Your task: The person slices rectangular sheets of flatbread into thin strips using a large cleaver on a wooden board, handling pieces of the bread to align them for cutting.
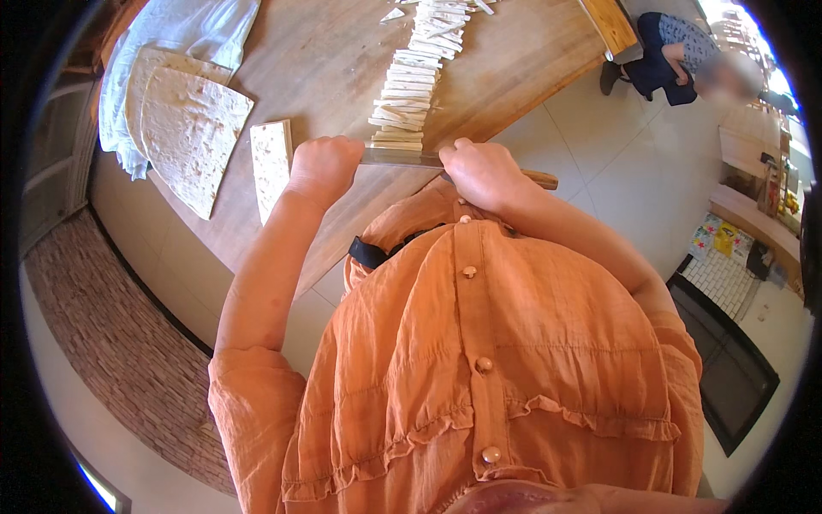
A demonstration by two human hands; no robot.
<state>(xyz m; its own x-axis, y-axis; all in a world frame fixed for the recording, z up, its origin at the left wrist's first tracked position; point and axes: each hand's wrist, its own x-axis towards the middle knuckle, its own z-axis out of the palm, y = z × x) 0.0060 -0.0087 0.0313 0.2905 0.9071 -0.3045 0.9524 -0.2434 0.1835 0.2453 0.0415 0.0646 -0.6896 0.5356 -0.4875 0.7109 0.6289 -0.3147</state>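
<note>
My left hand is closed in a fist at the far end of a long knife's metal blade. My right hand grips the same knife at its other end, where a wooden handle sticks out past it. The blade lies crosswise at the near end of a row of narrow flatbread strips. Left of my left hand is a folded, stacked piece of flatbread. Farther left, large flatbread pieces rest partly on a pale cloth.
The wooden table carries all this; its right edge slants away from me. A small flatbread scrap lies near the strips. Beyond the table, a person is at the upper right, over the tiled floor.
</note>
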